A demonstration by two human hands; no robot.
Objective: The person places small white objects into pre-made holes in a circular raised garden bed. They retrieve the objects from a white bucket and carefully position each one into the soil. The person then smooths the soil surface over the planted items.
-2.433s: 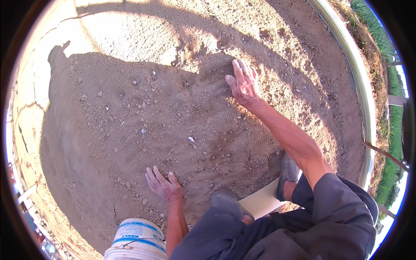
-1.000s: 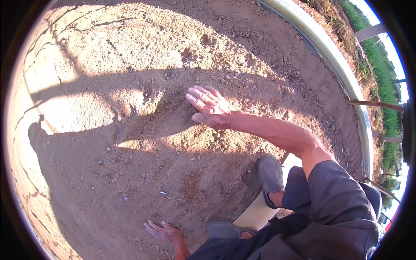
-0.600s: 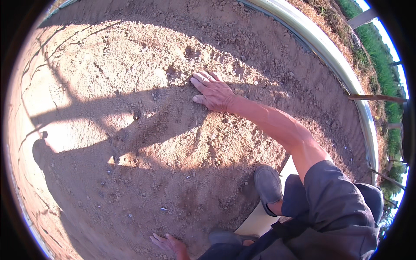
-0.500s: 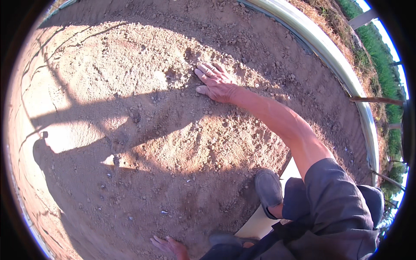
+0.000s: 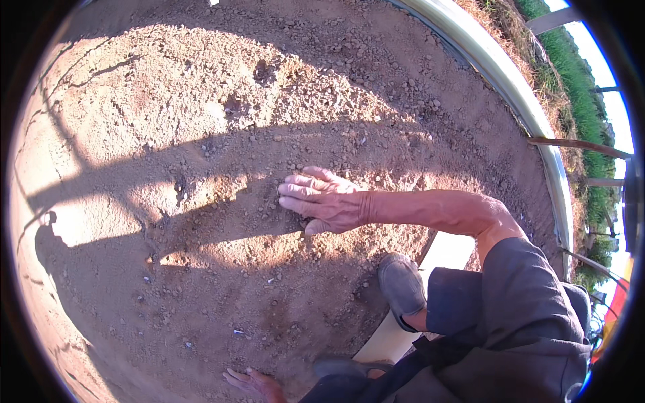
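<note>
My right hand (image 5: 327, 203) lies palm down on the loose brown soil (image 5: 222, 295), near the middle of the view. Its fingers are stretched out and a little apart, and nothing shows in them; the palm's underside is hidden. At the bottom edge, my left hand (image 5: 254, 384) also rests on the soil in shade, fingers extended, with its wrist cut off by the frame. Small clods and stones surround the right hand.
A dark shoe (image 5: 403, 285) of mine stands by a pale board (image 5: 386, 339); the other shoe (image 5: 342, 367) is partly hidden. A long pale curved edging (image 5: 521, 111) bounds the soil on the right, with dry grass and green plants (image 5: 578, 87) beyond. Poles (image 5: 581, 146) slant in there.
My right hand has come nearer to me over the soil, down from the lumpy sunlit patch, with the arm now more level. The left hand looks much the same. The view has shifted slightly.
</note>
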